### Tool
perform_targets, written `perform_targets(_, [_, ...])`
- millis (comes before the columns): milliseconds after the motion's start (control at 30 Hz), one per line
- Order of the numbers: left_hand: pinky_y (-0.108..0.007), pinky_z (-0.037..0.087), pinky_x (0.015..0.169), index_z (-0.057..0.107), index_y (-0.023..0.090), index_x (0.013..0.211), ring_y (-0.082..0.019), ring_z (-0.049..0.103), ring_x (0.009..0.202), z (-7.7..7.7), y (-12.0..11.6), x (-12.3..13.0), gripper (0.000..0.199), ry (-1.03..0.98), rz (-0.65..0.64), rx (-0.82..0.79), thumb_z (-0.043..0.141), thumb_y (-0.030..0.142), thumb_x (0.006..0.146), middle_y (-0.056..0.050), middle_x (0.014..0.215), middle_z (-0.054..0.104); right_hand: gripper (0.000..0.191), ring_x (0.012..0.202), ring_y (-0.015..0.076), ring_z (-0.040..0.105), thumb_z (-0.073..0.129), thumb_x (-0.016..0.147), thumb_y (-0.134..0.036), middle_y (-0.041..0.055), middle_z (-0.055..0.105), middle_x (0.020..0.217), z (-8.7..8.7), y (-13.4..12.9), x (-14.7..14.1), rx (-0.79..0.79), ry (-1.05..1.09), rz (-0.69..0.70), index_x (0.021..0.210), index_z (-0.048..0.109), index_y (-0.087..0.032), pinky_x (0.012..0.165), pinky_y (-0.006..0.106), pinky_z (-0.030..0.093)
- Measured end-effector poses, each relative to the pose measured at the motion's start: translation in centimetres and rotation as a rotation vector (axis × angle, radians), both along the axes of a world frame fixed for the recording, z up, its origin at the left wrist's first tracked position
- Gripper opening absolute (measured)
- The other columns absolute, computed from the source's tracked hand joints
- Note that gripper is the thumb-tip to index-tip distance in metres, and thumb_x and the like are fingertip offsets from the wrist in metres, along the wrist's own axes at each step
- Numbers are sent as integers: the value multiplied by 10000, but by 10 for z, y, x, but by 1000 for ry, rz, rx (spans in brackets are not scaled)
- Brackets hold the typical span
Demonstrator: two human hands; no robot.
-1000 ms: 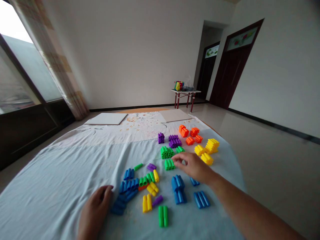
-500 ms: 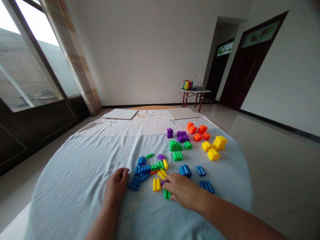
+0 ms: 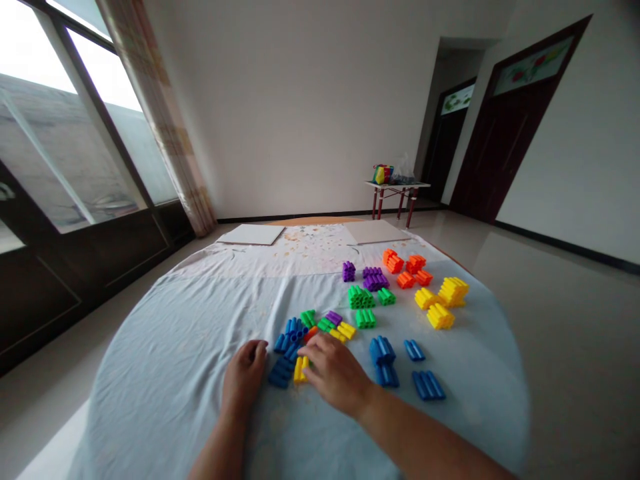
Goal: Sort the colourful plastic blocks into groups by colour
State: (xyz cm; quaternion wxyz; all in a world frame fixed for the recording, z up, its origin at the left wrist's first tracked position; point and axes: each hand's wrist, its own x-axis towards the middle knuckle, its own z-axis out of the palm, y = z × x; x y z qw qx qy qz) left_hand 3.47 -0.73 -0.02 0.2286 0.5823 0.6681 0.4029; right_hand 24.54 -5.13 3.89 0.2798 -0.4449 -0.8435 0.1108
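Tubes in yellow [image 3: 300, 371] lie just left of the right hand [image 3: 339, 377], partly behind its fingers, their long axis running near to far; that hand is closer to them than the left hand [image 3: 245, 373]. Its fingers are bent, but I cannot tell whether they grasp anything. The left hand's fingers curl on the cloth [image 3: 170, 373]; whether they hold something is hidden. Blue tubes [image 3: 281, 373] lie between the hands. Farther off is an orange tube [image 3: 311, 333], then green tubes [image 3: 308, 318].

Smooth plastic tubes [image 3: 429, 385], matt cloth [image 3: 185, 340]
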Motion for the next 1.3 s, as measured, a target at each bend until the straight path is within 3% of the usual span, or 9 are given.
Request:
perform_targets(133, [-307, 467, 676, 636, 196, 846, -209, 610, 714, -3, 2, -5, 399, -125, 90, 40, 454, 528, 722, -39, 769, 673, 300, 1103, 221, 455, 543, 856, -318, 58, 558, 1217, -8, -2, -26, 5, -96, 145, 1141, 569, -227, 961, 402, 358])
perform_targets(267, [-323, 467, 656, 634, 167, 842, -210, 593, 668, -4, 2, -11, 451, -190, 165, 76, 452, 559, 712, -55, 758, 661, 283, 1115, 250, 429, 531, 856, -311, 58, 566, 1225, -16, 8, -38, -37, -200, 87, 1126, 568, -235, 941, 459, 343])
perform_targets(433, [-310, 446, 638, 648, 154, 842, -207, 584, 684, -2, 2, -16, 459, -289, 221, 73, 496, 558, 685, -50, 734, 646, 334, 1036, 255, 442, 517, 823, -240, 72, 594, 1107, -14, 9, -27, -46, -216, 5, 1155, 542, -217, 915, 465, 342])
perform_targets(567, [-282, 422, 594, 655, 153, 831, -176, 548, 637, 0, 1, -15, 433, -416, 250, 80, 554, 540, 666, -23, 662, 613, 456, 1021, 249, 432, 532, 777, -198, 94, 543, 1132, -12, 4, -20, -37, -202, 42, 1230, 489, -201, 863, 413, 373])
perform_targets(733, [-264, 438, 571, 644, 141, 816, -153, 548, 622, -1, 1, -17, 420, -560, 277, 118, 566, 525, 665, -29, 697, 625, 351, 1064, 219, 424, 507, 790, -131, 49, 538, 1162, -17, 3, -13, -4, -160, 203, 1118, 574, -235, 913, 392, 333])
perform_targets(867, [-263, 453, 574, 625, 126, 844, -145, 563, 626, -4, 1, -25, 438, -627, 334, 178, 535, 523, 684, -35, 721, 630, 285, 1032, 213, 455, 540, 828, -257, 69, 577, 1099, -21, 5, -11, -15, -73, 103, 1100, 594, -187, 914, 370, 339])
perform_targets(1000, [-250, 420, 550, 632, 126, 859, -126, 522, 580, -3, -4, -30, 400, -564, 422, 216, 540, 484, 706, -11, 665, 591, 436, 989, 254, 475, 620, 759, -509, 89, 624, 988, -16, 1, -14, -78, -156, 34, 1039, 627, -174, 878, 409, 358])
perform_targets(1167, [-256, 402, 576, 651, 156, 834, -133, 525, 600, -4, 0, -30, 331, -429, 414, 179, 550, 449, 719, 2, 690, 598, 325, 1026, 233, 472, 612, 796, -323, 37, 642, 1098, -6, -3, -12, -28, -187, 172, 1107, 598, -231, 883, 406, 350])
perform_targets(1300, [-256, 417, 615, 651, 177, 815, -135, 544, 627, -9, 7, -32, 291, -349, 376, 151, 533, 432, 738, 14, 702, 609, 337, 999, 219, 514, 582, 798, -262, 50, 643, 1123, -10, -1, -13, 1, -235, 239, 1128, 591, -193, 845, 355, 389])
